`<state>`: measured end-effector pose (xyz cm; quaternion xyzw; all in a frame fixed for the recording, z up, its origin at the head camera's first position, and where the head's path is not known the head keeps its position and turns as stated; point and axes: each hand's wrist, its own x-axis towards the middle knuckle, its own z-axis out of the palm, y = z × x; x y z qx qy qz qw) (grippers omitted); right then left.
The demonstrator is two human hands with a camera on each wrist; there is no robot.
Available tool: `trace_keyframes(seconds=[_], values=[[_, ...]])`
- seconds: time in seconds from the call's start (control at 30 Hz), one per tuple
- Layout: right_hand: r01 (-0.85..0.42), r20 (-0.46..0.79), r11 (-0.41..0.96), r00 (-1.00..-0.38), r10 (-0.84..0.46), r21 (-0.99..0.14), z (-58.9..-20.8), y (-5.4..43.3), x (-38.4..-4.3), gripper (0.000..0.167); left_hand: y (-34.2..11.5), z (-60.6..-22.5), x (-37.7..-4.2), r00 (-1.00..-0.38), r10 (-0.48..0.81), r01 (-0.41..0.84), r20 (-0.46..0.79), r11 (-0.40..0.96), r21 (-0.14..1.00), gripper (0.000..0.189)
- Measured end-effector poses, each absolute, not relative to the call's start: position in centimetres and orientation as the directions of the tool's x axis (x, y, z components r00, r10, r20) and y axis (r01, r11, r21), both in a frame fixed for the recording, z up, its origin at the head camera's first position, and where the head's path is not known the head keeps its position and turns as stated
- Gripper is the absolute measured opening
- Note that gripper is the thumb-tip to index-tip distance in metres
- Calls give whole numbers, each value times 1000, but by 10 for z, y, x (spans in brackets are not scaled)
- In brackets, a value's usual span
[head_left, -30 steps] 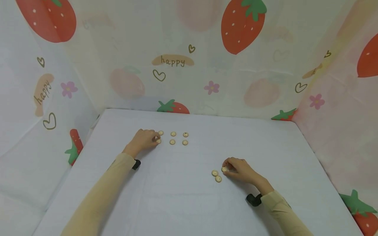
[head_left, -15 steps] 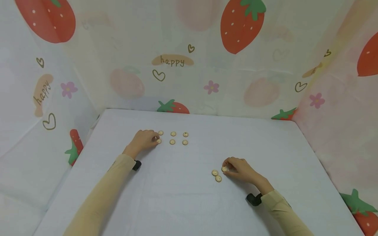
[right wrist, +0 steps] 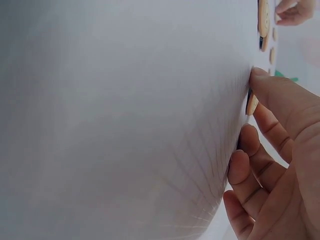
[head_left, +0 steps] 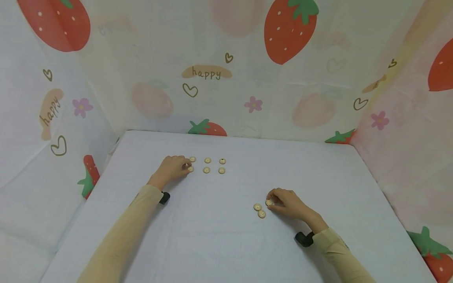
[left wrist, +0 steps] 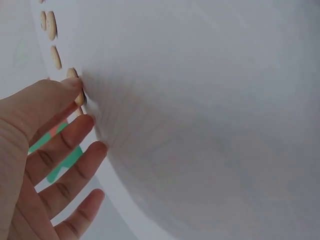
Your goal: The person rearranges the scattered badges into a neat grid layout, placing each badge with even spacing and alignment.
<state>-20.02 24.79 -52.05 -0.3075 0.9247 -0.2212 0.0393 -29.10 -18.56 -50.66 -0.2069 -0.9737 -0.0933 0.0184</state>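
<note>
Round pale wooden buttons lie in two rows of three at the back left of the white table. My left hand (head_left: 171,167) pinches the front-left button (head_left: 190,169) of these rows between thumb and forefinger; its other fingers spread loosely in the left wrist view. Just behind it sits the back-left button (head_left: 192,159). Farther right and nearer, my right hand (head_left: 289,204) has thumb and forefinger around another button (head_left: 268,202), whose edge (right wrist: 252,103) shows below the thumb in the right wrist view. Two more buttons lie left of that hand, one (head_left: 257,207) close against the other (head_left: 261,214).
The remaining row buttons, such as the back-right one (head_left: 222,161) and the front-right one (head_left: 221,170), lie flat and spaced apart. A white cloth covers the table (head_left: 212,243). Strawberry-printed curtains (head_left: 247,78) rise along its back and sides.
</note>
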Motion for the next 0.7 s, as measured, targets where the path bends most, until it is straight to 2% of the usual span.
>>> trace_keyframes(seconds=[0.4,0.7], values=[[-555,66,713,-806,-588,-430,-519,247,-199,20,-178,-498,-284,-931,362,365,49,915,173,25],[-575,86,705,-796,-599,-415,-521,248,-200,21,-165,-498,-280,-892,435,448,122,886,118,23]])
